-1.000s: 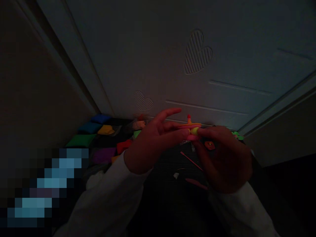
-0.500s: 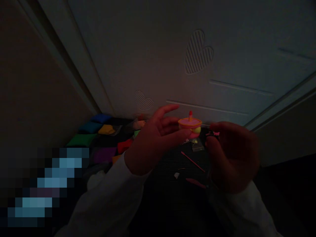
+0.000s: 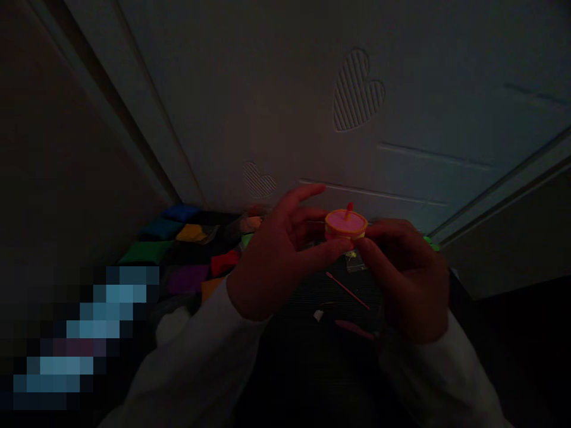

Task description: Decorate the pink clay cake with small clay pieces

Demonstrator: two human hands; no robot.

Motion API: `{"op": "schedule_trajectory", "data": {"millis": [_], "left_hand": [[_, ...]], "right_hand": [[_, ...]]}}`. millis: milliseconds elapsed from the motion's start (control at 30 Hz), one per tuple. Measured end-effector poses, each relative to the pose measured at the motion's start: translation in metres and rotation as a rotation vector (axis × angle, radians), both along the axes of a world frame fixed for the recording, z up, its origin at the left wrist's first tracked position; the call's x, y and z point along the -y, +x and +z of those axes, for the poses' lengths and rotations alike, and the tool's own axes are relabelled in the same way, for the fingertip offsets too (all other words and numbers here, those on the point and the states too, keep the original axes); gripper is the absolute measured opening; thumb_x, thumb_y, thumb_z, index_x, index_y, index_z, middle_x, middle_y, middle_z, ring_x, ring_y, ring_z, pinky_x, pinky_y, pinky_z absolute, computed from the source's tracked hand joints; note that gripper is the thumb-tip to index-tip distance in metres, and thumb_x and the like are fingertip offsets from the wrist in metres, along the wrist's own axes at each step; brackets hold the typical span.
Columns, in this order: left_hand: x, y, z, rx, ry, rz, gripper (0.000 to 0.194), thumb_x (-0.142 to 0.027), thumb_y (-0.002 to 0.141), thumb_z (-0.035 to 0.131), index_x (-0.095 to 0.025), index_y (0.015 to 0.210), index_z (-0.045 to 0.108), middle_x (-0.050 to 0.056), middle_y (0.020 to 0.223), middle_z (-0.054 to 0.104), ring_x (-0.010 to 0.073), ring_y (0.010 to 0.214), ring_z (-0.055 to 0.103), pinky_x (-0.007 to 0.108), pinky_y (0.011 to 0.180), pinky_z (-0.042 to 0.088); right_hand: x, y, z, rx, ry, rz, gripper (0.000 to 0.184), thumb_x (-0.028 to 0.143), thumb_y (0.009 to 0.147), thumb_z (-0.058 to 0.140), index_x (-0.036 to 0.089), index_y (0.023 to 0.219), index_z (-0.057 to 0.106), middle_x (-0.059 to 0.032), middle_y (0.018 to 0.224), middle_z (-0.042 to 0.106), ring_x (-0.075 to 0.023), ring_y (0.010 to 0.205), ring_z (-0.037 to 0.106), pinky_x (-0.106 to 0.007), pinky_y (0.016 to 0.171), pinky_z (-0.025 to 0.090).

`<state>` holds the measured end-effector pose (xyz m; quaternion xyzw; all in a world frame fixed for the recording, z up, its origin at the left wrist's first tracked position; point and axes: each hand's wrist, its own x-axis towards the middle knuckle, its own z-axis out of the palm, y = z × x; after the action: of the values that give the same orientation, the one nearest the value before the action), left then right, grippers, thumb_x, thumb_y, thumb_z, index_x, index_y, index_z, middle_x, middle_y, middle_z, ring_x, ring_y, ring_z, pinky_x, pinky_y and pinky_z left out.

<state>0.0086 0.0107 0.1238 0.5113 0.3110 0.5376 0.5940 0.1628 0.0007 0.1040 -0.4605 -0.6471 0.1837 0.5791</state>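
A small toy cake [image 3: 346,222], pink on top with an orange rim and a red-tipped candle, is held up between my two hands. My left hand [image 3: 285,255] grips its left side, thumb in front and fingers behind, with the index finger raised. On the other side my right hand [image 3: 405,273] closes thumb and fingers on the cake's right edge. Beneath the hands a thin pink stick [image 3: 348,290] lies on the dark surface, with a white scrap [image 3: 318,315] and a pink knife-like tool [image 3: 355,329] nearer to me.
Colored packets lie at the left, among them a green one [image 3: 146,252], a purple one [image 3: 190,279] and a red one [image 3: 224,261]. A clear bag [image 3: 355,261] sits behind the hands. A pale panel with hearts [image 3: 358,92] rises at the back. The light is dim.
My right hand has moved left and now touches the cake; the small pink piece at its fingertips no longer shows. The cake has tipped so more of its top faces me.
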Motion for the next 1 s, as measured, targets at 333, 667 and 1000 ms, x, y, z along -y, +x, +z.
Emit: {"op": "schedule_trajectory", "data": {"millis": [333, 667, 1000], "left_hand": [[0.0001, 0.0002, 0.0005, -0.017, 0.008, 0.007, 0.066, -0.011, 0.062, 0.071, -0.020, 0.121, 0.040, 0.007, 0.105, 0.064, 0.0210, 0.096, 0.062, 0.032, 0.085, 0.050], [-0.0011, 0.0002, -0.0019, -0.043, 0.034, 0.030, 0.070, -0.014, 0.062, 0.072, -0.020, 0.123, 0.040, 0.008, 0.109, 0.062, 0.0239, 0.101, 0.060, 0.036, 0.088, 0.050], [-0.0045, 0.0023, -0.0062, -0.083, 0.098, 0.080, 0.062, -0.016, 0.064, 0.070, -0.019, 0.119, 0.042, 0.007, 0.105, 0.064, 0.0222, 0.097, 0.062, 0.036, 0.086, 0.051]], "right_hand": [[-0.0020, -0.0014, -0.0041, -0.163, -0.139, 0.100, 0.015, 0.029, 0.073, 0.063, 0.022, 0.086, 0.061, -0.0018, 0.083, 0.063, -0.0164, 0.081, 0.059, -0.034, 0.075, 0.045], [-0.0027, 0.0000, -0.0025, -0.129, -0.169, 0.097, 0.013, 0.030, 0.074, 0.062, 0.023, 0.085, 0.062, -0.0010, 0.083, 0.064, -0.0140, 0.077, 0.060, -0.029, 0.068, 0.046], [-0.0031, 0.0010, -0.0021, -0.131, -0.192, 0.073, 0.014, 0.032, 0.071, 0.065, 0.024, 0.083, 0.063, -0.0004, 0.085, 0.065, -0.0136, 0.077, 0.060, -0.026, 0.065, 0.047]]}}
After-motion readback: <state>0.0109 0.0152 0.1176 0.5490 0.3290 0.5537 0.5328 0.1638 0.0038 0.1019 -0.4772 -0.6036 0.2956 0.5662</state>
